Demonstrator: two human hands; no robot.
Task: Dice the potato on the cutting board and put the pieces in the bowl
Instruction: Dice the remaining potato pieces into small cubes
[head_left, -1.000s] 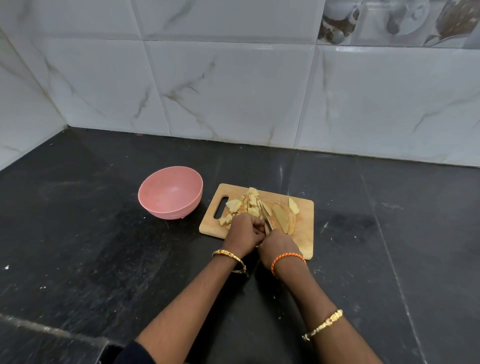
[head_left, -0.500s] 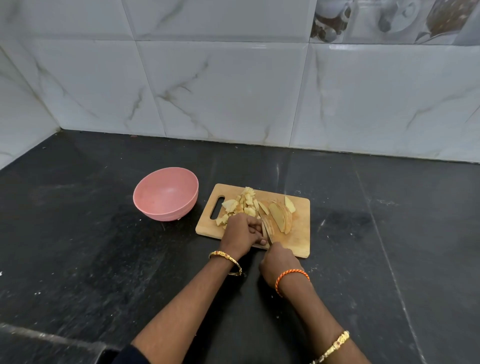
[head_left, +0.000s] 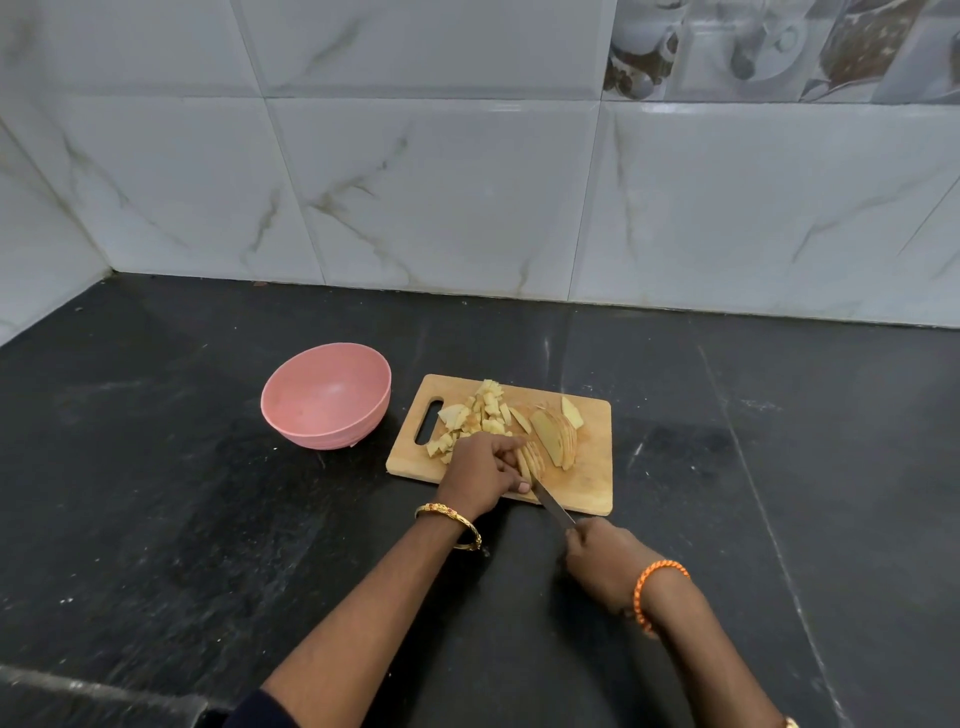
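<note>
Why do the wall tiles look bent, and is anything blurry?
Head view: the wide lens bows the white marbled wall tiles near the edges; light glares on them; the pink plastic bowl and wooden cutting board look sharp, frame edges softer.

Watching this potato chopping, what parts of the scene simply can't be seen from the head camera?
- Knife handle: head view, wrapped inside the right hand.
- Blade tip: head view, hidden behind the left hand and the slices it holds.
- Diced pile, near part: head view, covered by the left hand.
- Bowl base: head view, hidden by its own wall.

The right hand (head_left: 602, 564) hides the knife (head_left: 553, 506) handle.
</note>
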